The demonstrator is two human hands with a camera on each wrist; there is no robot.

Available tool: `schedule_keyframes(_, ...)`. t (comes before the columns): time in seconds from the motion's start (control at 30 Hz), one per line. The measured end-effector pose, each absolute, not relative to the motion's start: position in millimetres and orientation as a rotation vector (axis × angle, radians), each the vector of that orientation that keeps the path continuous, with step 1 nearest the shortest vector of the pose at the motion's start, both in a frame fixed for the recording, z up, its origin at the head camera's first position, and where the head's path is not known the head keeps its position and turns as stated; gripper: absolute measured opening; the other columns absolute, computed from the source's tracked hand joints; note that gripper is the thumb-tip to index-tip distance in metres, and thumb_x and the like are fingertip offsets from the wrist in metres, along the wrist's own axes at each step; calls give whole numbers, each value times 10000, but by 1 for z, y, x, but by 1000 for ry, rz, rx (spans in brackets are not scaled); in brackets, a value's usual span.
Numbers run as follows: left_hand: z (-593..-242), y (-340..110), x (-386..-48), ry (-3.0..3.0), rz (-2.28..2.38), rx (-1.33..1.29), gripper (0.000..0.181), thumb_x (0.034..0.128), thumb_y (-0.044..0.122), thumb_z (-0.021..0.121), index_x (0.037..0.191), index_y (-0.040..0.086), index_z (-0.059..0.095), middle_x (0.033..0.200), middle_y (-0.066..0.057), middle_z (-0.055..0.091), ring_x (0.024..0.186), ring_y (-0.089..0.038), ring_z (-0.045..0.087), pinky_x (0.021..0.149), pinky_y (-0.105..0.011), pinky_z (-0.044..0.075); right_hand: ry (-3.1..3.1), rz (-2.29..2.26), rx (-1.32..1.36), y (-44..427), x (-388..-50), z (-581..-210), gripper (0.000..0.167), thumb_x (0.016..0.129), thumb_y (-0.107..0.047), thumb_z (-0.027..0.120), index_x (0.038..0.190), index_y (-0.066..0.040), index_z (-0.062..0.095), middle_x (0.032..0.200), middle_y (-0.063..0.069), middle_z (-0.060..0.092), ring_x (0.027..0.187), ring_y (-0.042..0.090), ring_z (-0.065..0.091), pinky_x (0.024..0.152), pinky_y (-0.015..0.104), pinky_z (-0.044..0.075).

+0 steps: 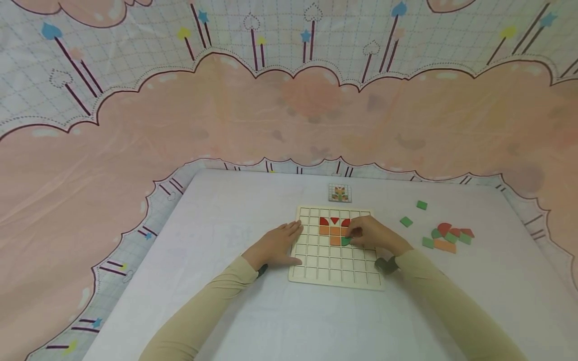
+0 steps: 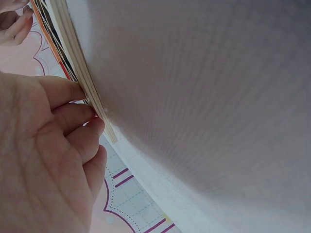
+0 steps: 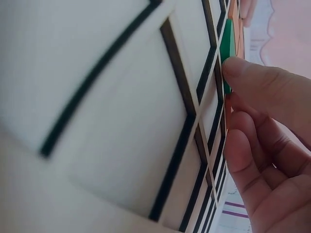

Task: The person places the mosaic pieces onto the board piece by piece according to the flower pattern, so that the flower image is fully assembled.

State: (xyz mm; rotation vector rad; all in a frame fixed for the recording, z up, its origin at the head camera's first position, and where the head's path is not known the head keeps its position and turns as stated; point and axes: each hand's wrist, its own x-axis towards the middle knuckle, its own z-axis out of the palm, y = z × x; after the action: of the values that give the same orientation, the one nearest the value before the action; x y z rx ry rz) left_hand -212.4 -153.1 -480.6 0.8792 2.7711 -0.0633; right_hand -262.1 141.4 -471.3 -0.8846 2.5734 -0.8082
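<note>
A cream wooden grid board [image 1: 311, 260] lies flat on the table. My left hand [image 1: 276, 245] rests at its left edge, thumb and fingers spread; in the left wrist view the fingertips touch the board's side [image 2: 80, 53]. Over the board's right half, my right hand [image 1: 372, 233] pinches a green piece with a curved edge [image 1: 345, 241], just right of the lowest orange square [image 1: 335, 240]. In the right wrist view the thumb presses on that green piece [image 3: 226, 41]. Red pieces [image 1: 334, 220] sit above a row of orange squares [image 1: 324, 230], partly hidden by my right fingers.
Beyond the board lies a small pattern card [image 1: 339, 193]. Loose pieces are scattered to the right: green squares [image 1: 406, 221], a red half-circle [image 1: 444, 228] and an orange piece [image 1: 445, 246] among them. A patterned cloth [image 1: 271, 120] hangs behind the white table [image 1: 226, 215].
</note>
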Motion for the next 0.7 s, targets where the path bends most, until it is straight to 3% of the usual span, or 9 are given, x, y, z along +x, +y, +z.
schedule_keyframes(0.7,-478,-152,-212,2758,-67,862,950,841,649,510,1499,43,190,1580,-103,159,1466,-207,165,1203,-324,193,2460,-952,-748,151,-271,-474,108,774,-68,734,882,-67,725,779,0,667,692,110,562,637,210,504)
